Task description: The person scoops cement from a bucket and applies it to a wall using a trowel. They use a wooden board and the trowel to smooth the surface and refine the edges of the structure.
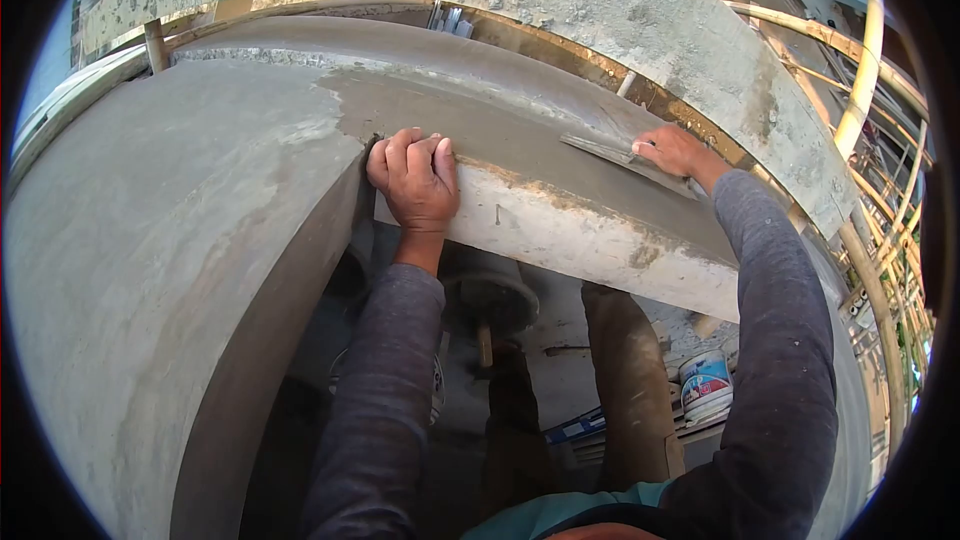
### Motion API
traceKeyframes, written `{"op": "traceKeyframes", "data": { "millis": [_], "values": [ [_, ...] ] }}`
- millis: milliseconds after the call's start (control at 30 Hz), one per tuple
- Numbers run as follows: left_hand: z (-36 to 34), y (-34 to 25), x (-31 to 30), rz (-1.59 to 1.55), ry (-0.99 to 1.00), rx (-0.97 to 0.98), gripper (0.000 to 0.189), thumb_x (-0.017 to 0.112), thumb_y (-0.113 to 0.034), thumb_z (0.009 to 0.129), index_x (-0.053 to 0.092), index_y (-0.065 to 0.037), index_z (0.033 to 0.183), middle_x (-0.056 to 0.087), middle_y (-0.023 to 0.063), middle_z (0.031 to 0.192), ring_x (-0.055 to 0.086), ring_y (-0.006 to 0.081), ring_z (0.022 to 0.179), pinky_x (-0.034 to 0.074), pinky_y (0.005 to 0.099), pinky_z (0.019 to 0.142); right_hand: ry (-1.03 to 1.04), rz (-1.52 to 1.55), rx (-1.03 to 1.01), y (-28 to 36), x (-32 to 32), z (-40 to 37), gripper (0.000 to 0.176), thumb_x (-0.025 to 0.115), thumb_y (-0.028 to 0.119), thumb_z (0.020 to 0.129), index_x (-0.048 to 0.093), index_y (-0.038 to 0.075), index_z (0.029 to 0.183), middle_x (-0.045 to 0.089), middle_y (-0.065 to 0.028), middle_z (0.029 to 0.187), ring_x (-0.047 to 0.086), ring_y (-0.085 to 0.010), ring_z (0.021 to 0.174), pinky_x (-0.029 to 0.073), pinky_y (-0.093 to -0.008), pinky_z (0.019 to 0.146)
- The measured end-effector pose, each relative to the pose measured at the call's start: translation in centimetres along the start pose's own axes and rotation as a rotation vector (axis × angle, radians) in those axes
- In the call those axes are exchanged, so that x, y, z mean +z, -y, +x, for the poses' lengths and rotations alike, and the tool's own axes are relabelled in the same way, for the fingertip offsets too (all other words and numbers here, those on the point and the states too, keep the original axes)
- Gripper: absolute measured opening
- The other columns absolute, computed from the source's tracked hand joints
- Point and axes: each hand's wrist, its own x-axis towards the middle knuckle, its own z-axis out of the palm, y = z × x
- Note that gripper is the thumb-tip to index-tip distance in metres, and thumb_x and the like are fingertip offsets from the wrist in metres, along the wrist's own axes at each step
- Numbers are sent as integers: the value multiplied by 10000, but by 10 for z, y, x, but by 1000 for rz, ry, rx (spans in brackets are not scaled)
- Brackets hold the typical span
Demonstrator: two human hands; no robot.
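Observation:
My right hand (pixel 672 155) is closed around a plastering trowel (pixel 610 152), whose long flat blade lies against the wet grey mortar (pixel 500 135) on top of the ledge. Its handle is mostly hidden under my fingers. My left hand (pixel 413 178) has its fingers curled over the upper edge of a pale board (pixel 560 225) that runs along the near face of the ledge. That hand sits at the board's left end, beside the inner corner of the plastered wall (pixel 170 180).
Beyond the ledge runs a mortar-spattered plank (pixel 600 0). Bamboo scaffold poles (pixel 862 70) stand on the right. Below, near my legs, are a labelled bucket (pixel 706 385), a dark round tub (pixel 495 302) and a blue level-like bar (pixel 578 428).

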Motion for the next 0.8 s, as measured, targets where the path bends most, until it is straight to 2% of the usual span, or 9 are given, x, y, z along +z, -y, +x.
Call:
{"op": "traceKeyframes", "data": {
  "millis": [133,200,300,433,533,667,733,767,800],
  "values": [
    [1,1,-1,-5,0,2,113,657,-210,876,652,-97,874,603,79,1054,458,310,1068,372,422,946,-11,67,-101,7,-11,-1,419,436,412,998,656,68,1090,658,-188,1100,602,-365,1053,462,-457,922],
    [1,0,-2,-9,-1,-5,112,660,-208,874,653,-96,875,604,78,1055,459,309,1065,374,421,945,-167,168,-305,57,-12,33,429,364,406,1036,610,68,1132,631,-158,1142,574,-347,1098,443,-434,957],
    [0,2,-1,-10,-1,-4,110,670,-205,867,659,-98,886,601,74,1056,463,309,1056,381,419,938,-175,235,-451,130,-17,120,462,312,443,1049,563,89,1208,619,-138,1175,561,-319,1134,428,-419,979],
    [-1,3,-2,-26,4,-22,112,691,-207,855,662,-105,892,600,67,1058,468,303,1051,389,416,928,-162,326,-351,219,-22,202,526,348,513,1017,571,109,1268,610,-155,1255,559,-322,1172,424,-422,988],
    [-1,5,0,-61,-7,-13,120,705,-210,844,662,-112,898,598,61,1059,472,301,1047,390,414,927,-152,260,-354,249,-21,230,518,367,504,1007,613,111,1238,631,-157,1230,571,-331,1164,431,-429,978],
    [-3,5,-2,-70,-12,-11,125,711,-208,837,662,-112,901,598,58,1059,473,301,1046,390,413,927,-160,245,-321,241,-15,223,510,400,496,993,667,85,1133,676,-157,1108,606,-326,1081,447,-426,935],
    [-1,5,-2,-73,2,-21,125,714,-201,831,664,-111,901,597,55,1061,472,301,1051,389,415,929,-65,267,-445,225,-29,192,521,415,509,985,688,69,1050,687,-157,1005,623,-312,986,455,-420,887],
    [1,4,0,-87,-11,-17,125,714,-201,831,664,-111,901,597,55,1061,472,301,1051,389,415,929,-77,253,-437,217,-38,171,521,415,509,985,688,69,1050,687,-157,1005,623,-312,986,455,-420,887],
    [0,4,0,-86,-9,-22,124,714,-198,829,665,-110,902,598,55,1061,473,301,1052,388,416,931,13,324,-353,210,-44,146,525,420,513,982,688,65,1028,684,-154,986,621,-302,963,455,-416,873]
  ]
}}
